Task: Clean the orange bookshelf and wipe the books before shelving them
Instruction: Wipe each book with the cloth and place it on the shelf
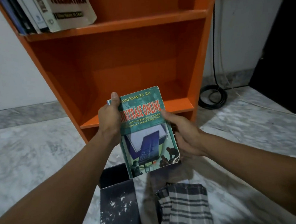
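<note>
Gripping the spine edge with the left hand [109, 119] and clasping the opposite edge with the right hand [185, 135]; holding the green book [145, 133] face up before the lower shelf of the orange bookshelf [199, 55]. Seeming partway through, with books [58, 13] already shelved above and a speckled dark book [118, 206] and striped cloth [185, 207] lying on the floor [42, 163]. Showing frayed corners and a worn cover
</note>
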Tool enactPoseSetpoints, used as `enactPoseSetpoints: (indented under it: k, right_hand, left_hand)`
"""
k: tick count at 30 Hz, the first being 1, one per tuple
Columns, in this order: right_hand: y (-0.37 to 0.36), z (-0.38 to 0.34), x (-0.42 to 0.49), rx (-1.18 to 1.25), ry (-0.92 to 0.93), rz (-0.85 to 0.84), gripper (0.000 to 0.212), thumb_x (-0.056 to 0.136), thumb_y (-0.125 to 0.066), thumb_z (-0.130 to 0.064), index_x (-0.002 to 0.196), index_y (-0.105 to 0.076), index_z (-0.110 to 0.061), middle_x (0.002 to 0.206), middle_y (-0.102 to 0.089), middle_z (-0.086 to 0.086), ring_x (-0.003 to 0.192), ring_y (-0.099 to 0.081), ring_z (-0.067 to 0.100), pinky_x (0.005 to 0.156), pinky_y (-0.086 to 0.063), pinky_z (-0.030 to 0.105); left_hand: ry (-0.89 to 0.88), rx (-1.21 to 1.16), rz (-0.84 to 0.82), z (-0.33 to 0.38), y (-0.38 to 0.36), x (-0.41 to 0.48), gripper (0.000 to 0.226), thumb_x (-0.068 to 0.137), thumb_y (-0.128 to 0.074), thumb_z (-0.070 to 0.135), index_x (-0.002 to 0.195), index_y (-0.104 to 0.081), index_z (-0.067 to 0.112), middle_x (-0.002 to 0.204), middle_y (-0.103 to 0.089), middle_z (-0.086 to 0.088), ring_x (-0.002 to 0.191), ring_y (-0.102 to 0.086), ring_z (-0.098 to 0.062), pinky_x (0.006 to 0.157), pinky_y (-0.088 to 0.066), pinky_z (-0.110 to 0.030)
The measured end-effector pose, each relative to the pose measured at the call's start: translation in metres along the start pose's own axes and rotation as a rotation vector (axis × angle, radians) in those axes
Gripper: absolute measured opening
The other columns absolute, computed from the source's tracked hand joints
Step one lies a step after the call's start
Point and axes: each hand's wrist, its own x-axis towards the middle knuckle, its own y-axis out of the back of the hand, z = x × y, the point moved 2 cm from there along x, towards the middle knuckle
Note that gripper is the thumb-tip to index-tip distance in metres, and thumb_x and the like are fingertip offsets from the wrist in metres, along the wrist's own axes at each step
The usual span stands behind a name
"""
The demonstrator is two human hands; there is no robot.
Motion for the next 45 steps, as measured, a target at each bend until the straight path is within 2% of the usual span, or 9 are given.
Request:
enactPoseSetpoints:
  k: [3,6,11,16,19,24,29,36,45]
  right_hand:
    - [-0.019,-0.017,-0.013,-0.141,0.093,0.043,0.012,0.090,-0.067,-0.015,0.098,-0.070,-0.008,0.101,-0.074,0.008,0.101,-0.067,0.029,0.099,-0.048,0.047]
    - [-0.031,-0.039,-0.026,-0.143,0.156,0.091,0.016,0.093,-0.059,-0.001,0.107,-0.066,-0.003,0.106,-0.072,0.014,0.101,-0.068,0.030,0.093,-0.054,0.043]
    - [-0.056,-0.104,-0.036,-0.143,0.355,0.162,0.013,0.094,-0.058,-0.003,0.105,-0.065,-0.007,0.100,-0.072,0.013,0.083,-0.071,0.022,0.069,-0.060,0.035]
    - [-0.078,-0.163,-0.034,-0.195,0.471,0.214,0.011,0.095,-0.059,-0.008,0.102,-0.066,-0.011,0.105,-0.071,0.017,0.095,-0.070,0.034,0.084,-0.057,0.053]
    - [-0.096,-0.193,-0.029,-0.228,0.492,0.221,0.013,0.096,-0.055,-0.005,0.105,-0.065,-0.006,0.103,-0.071,0.019,0.090,-0.072,0.033,0.080,-0.058,0.052]
    - [-0.125,-0.243,-0.017,-0.438,0.524,0.300,0.011,0.099,-0.051,-0.010,0.104,-0.060,-0.006,0.094,-0.070,0.014,0.085,-0.070,0.027,0.077,-0.059,0.041]
    - [-0.139,-0.290,0.001,-0.620,0.626,0.408,0.014,0.101,-0.050,-0.024,0.110,-0.055,-0.014,0.095,-0.068,0.006,0.081,-0.066,0.019,0.060,-0.051,0.025]
    - [-0.144,-0.337,0.030,-0.709,0.626,0.349,0.017,0.104,-0.037,-0.035,0.119,-0.033,-0.028,0.104,-0.057,0.013,0.069,-0.063,0.034,0.059,-0.060,0.048]
    - [-0.130,-0.350,0.101,-0.676,0.601,0.134,0.016,0.104,-0.039,-0.033,0.118,-0.034,-0.026,0.114,-0.055,0.014,0.101,-0.059,0.036,0.079,-0.056,0.054]
  left_hand:
    - [-0.018,-0.021,0.031,0.020,0.005,-0.010,0.043,0.100,-0.044,0.050,0.085,-0.061,0.012,0.073,-0.072,-0.003,0.072,-0.074,-0.024,0.069,-0.061,-0.038]
    - [-0.097,-0.035,0.076,0.048,0.014,-0.021,0.043,0.100,-0.045,0.048,0.088,-0.062,0.011,0.063,-0.071,0.005,0.058,-0.071,-0.009,0.051,-0.055,-0.023]
    - [-0.209,0.089,0.012,0.062,0.024,-0.045,0.035,0.104,-0.038,0.043,0.103,-0.062,0.018,0.089,-0.076,0.002,0.076,-0.072,-0.008,0.061,-0.059,-0.025]
    - [-0.276,0.331,-0.030,0.093,0.040,-0.037,0.024,0.106,-0.039,0.030,0.109,-0.057,0.016,0.099,-0.068,-0.001,0.083,-0.064,-0.008,0.063,-0.048,-0.022]
    - [-0.275,0.364,-0.118,0.129,0.056,-0.021,0.016,0.104,-0.046,0.027,0.115,-0.056,0.023,0.105,-0.069,0.000,0.094,-0.067,-0.015,0.085,-0.057,-0.041]
    - [-0.374,0.548,-0.199,0.183,0.080,0.001,0.021,0.102,-0.049,0.026,0.123,-0.049,0.024,0.113,-0.063,0.002,0.095,-0.062,-0.014,0.084,-0.057,-0.041]
    - [-0.552,0.756,-0.013,0.225,0.083,0.021,0.022,0.103,-0.046,0.033,0.113,-0.044,0.014,0.101,-0.058,-0.005,0.069,-0.053,-0.012,0.049,-0.039,-0.021]
    - [-0.545,0.712,0.156,0.241,0.059,0.044,0.030,0.099,-0.053,0.008,0.125,-0.037,0.007,0.121,-0.064,-0.013,0.097,-0.065,-0.023,0.068,-0.058,-0.039]
    - [-0.446,0.829,0.391,0.231,0.041,0.064,0.028,0.089,-0.071,0.023,0.106,-0.053,0.009,0.099,-0.061,-0.006,0.091,-0.060,-0.022,0.059,-0.046,-0.022]
